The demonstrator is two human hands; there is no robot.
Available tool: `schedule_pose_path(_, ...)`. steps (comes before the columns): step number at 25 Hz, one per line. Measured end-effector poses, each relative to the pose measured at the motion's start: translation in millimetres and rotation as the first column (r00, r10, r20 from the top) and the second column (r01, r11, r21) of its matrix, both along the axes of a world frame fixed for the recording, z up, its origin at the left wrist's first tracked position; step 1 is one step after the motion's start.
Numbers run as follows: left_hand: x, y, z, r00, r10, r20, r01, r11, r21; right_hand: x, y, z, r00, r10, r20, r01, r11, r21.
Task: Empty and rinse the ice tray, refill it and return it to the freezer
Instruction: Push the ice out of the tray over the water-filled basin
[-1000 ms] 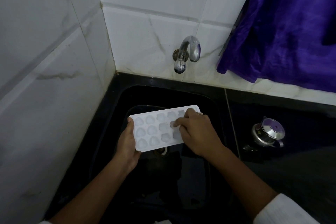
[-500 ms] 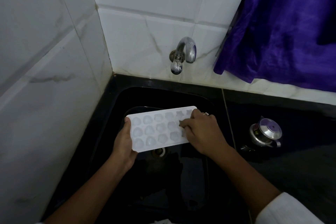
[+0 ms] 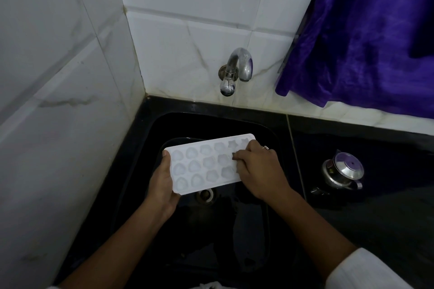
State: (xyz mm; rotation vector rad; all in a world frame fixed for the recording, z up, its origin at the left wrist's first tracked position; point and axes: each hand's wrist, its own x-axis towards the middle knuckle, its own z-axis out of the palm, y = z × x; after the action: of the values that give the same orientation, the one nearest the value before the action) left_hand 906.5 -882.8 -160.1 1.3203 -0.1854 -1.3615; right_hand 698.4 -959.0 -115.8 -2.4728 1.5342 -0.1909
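Observation:
A white ice tray (image 3: 202,164) with several shaped cells is held level over the black sink (image 3: 277,138). My left hand (image 3: 163,183) grips its left end, thumb on the rim and fingers underneath. My right hand (image 3: 258,171) lies over the tray's right end, with curled fingertips pressing into cells there and hiding them. Whether the cells hold ice I cannot tell. The chrome tap (image 3: 237,70) on the back wall runs no water.
White marble-look tiles close in on the left and back. A purple cloth (image 3: 366,30) hangs at the upper right. A small steel pot with a lid (image 3: 342,170) sits on the black counter right of the sink. The sink drain (image 3: 206,195) shows below the tray.
The tray and both hands stay in nearly the same place over the sink. My right fingertips have shifted slightly across the right-hand cells.

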Motion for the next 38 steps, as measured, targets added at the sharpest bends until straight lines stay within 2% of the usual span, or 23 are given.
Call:
schedule_pose_path(2,-0.2,0.1,-0.5,1.0,0.001,0.003,-0.001,1.0,0.008,-2.4,-1.9,-0.8,0.999,0.008,-0.051,-0.007,1.0,0.013)
schedule_pose_path(7,-0.2,0.5,-1.9,1.0,0.015,0.008,-0.015,1.0,0.012,-8.6,-5.6,1.4,0.999,0.042,-0.028,-0.042,0.999,0.022)
schedule_pose_path(11,-3.4,0.7,-3.2,1.0,0.01,-0.008,-0.01,1.0,0.014,-5.9,-6.4,0.6,0.996,0.027,-0.087,-0.03,0.999,-0.04)
schedule_pose_path(14,-1.2,0.1,-1.4,1.0,0.022,-0.013,-0.022,1.0,0.015,-7.8,-5.2,1.1,0.997,0.047,-0.066,-0.047,0.999,0.007)
schedule_pose_path(18,-3.8,0.9,-0.3,1.0,0.009,-0.02,-0.009,1.0,0.01,-5.0,-4.4,1.2,0.995,0.004,-0.098,-0.007,1.0,-0.022)
schedule_pose_path(22,1.1,-0.2,-1.1,0.999,0.029,-0.019,-0.029,0.999,0.014,-6.4,-1.3,1.0,0.999,0.026,0.024,-0.026,0.999,0.028)
schedule_pose_path(25,5.0,0.9,-3.0,0.999,0.029,-0.02,-0.028,1.0,0.008,-19.9,-6.9,4.6,0.985,-0.034,0.17,0.042,0.998,-0.043)
schedule_pose_path(27,5.4,1.8,-2.9,0.999,0.033,-0.016,-0.033,0.999,0.004,-26.4,-10.9,4.3,0.991,-0.061,0.116,0.068,0.996,-0.063)
schedule_pose_path(31,-1.1,1.8,-2.1,1.0,0.006,-0.005,-0.006,1.0,0.009,-28.9,-13.8,0.0,0.997,-0.074,-0.034,0.074,0.997,-0.002)
schedule_pose_path(38,2.6,-0.8,-3.4,1.0,0.022,-0.009,-0.022,1.0,0.012,-30.0,-12.3,-0.1,0.997,-0.077,-0.027,0.076,0.997,-0.032)
